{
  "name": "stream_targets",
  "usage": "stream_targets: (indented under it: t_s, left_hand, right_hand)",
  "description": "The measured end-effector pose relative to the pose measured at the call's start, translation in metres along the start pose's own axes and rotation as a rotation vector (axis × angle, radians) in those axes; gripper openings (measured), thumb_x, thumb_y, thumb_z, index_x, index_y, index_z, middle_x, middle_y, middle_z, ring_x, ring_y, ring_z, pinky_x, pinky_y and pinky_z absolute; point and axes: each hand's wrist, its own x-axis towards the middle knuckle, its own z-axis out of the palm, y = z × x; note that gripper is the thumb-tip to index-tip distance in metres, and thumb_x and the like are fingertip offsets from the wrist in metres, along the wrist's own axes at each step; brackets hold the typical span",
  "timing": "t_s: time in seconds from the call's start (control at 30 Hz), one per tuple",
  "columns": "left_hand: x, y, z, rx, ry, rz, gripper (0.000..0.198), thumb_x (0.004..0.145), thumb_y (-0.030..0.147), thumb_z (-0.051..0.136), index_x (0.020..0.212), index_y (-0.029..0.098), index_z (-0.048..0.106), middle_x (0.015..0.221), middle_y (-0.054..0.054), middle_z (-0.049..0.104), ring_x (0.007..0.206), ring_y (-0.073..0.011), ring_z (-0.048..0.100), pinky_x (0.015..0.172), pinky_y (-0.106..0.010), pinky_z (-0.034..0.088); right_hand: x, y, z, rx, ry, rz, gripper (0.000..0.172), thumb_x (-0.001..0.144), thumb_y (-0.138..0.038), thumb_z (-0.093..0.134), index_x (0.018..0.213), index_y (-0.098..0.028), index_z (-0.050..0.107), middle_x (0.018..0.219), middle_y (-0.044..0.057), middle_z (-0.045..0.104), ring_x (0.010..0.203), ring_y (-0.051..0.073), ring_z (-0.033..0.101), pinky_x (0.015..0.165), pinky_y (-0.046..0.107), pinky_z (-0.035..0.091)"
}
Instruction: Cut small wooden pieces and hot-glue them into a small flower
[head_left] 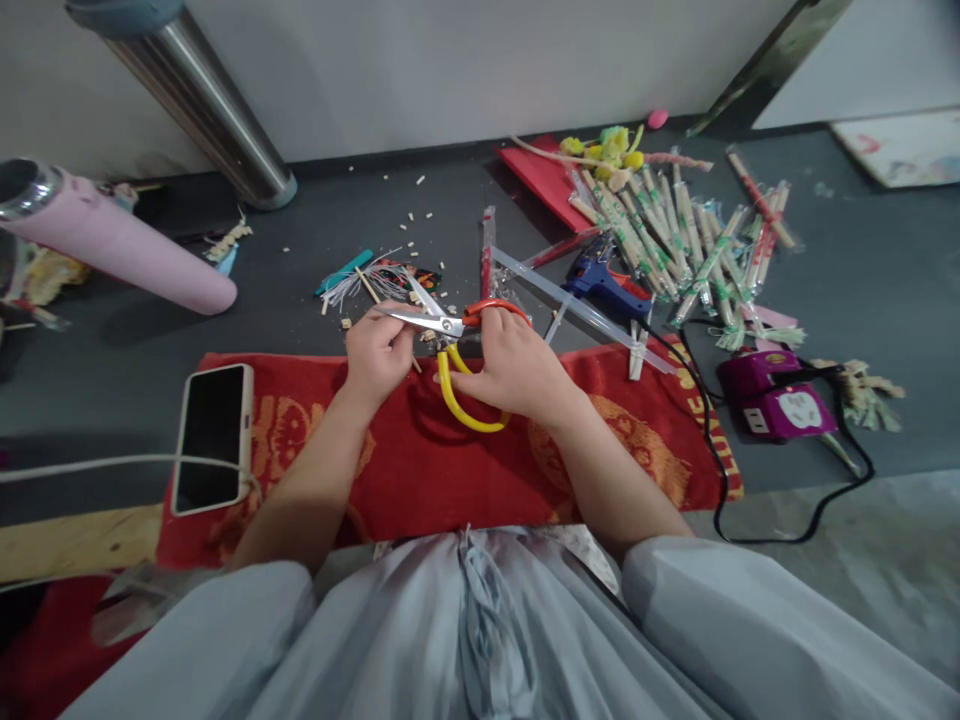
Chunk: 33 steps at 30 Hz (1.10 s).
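Observation:
My right hand (pixel 521 365) grips a pair of scissors (pixel 448 326) with one orange-red and one yellow handle loop. Their blades are spread apart and point left, the lower one lying close to my left hand's fingertips. My left hand (pixel 375 355) is closed in a pinch around a thin wooden stick (pixel 367 284), which sticks out above and below the fingers. Just beyond the left hand lies a bundle of white threads (pixel 351 288) with a teal piece (pixel 352 268). Small cut bits of wood (pixel 411 216) are scattered around the blades.
A red towel (pixel 442 470) with a phone (pixel 214 438) lies along the front edge. Bottles, one pink (pixel 142 250) and one steel (pixel 214 110), stand at left. Rightward are a blue glue gun (pixel 604 282), wrapped stick bundles (pixel 675 235), a purple power adapter (pixel 784 395) and black cable.

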Motion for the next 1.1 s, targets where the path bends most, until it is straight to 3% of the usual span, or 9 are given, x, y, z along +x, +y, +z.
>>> stream_targets:
  t_s: [0.13,0.43,1.1]
  left_hand:
    - [0.0006,0.0038,0.0007,-0.085,-0.014,-0.044,0.022,0.085,0.03,0.052,0.078,0.019,0.07,0.083,-0.004,0.072,0.08,-0.0144,0.065,0.078,-0.027,0.051]
    - [0.0015,0.0099,-0.0008,-0.181,-0.049,-0.107,0.025,0.088,0.032,0.05,0.079,0.017,0.068,0.08,-0.003,0.071,0.074,-0.0127,0.064,0.071,-0.024,0.05]
    - [0.003,0.006,-0.001,-0.016,-0.027,0.053,0.023,0.085,0.028,0.051,0.076,0.018,0.07,0.082,-0.005,0.074,0.079,-0.0144,0.067,0.074,-0.025,0.051]
  right_hand:
    - [-0.0005,0.0009,-0.0012,0.026,-0.002,-0.012,0.066,0.077,-0.067,0.049,0.108,-0.008,0.051,0.106,0.02,0.062,0.103,0.035,0.059,0.089,0.045,0.047]
    - [-0.0004,0.0019,-0.001,0.029,-0.038,-0.018,0.068,0.08,-0.069,0.042,0.107,-0.007,0.052,0.103,0.02,0.062,0.1,0.034,0.06,0.089,0.045,0.046]
    - [-0.0002,0.0023,-0.0078,0.039,-0.175,-0.009,0.07,0.084,-0.069,0.04,0.111,-0.006,0.052,0.11,0.021,0.062,0.106,0.032,0.059,0.094,0.042,0.044]
